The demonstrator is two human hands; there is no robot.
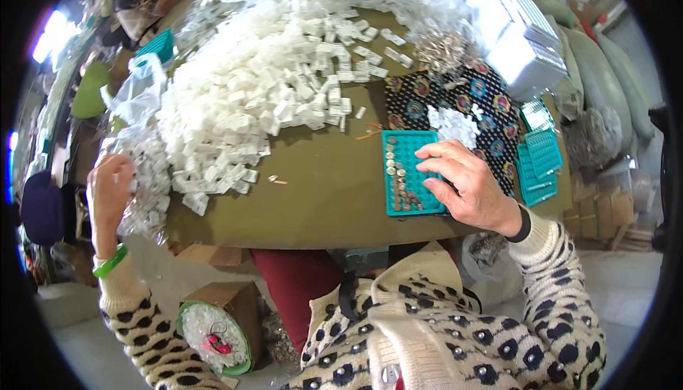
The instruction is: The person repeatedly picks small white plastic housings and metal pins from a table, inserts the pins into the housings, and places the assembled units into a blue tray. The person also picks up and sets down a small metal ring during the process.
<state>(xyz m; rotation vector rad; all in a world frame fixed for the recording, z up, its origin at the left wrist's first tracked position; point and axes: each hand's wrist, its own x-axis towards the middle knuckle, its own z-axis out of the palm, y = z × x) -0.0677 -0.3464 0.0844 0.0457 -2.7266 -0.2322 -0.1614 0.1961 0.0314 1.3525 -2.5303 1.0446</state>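
Observation:
My right hand [459, 180] hovers at the right side of a teal gridded tray [413, 205], its fingers stretched and apart, with nothing seen between them. Small round metal pieces [400, 173] sit in some of the tray's cells, mostly on the left and near the front. At the table's left edge my left hand [110, 183] is closed, fingers curled, beside a clear plastic bag of small pieces [148, 176]. What its fingers hold, if anything, is hidden. A large heap of small white plastic pieces [249, 77] covers the table between the hands and beyond.
A patterned dark cloth [498, 98] bears a small white pile [455, 125] and a bag of metal parts [445, 52]. More teal trays [537, 166] lie at the right edge. White boxes [526, 55] stand stacked behind. A carton of white pieces [213, 326] stands below the table.

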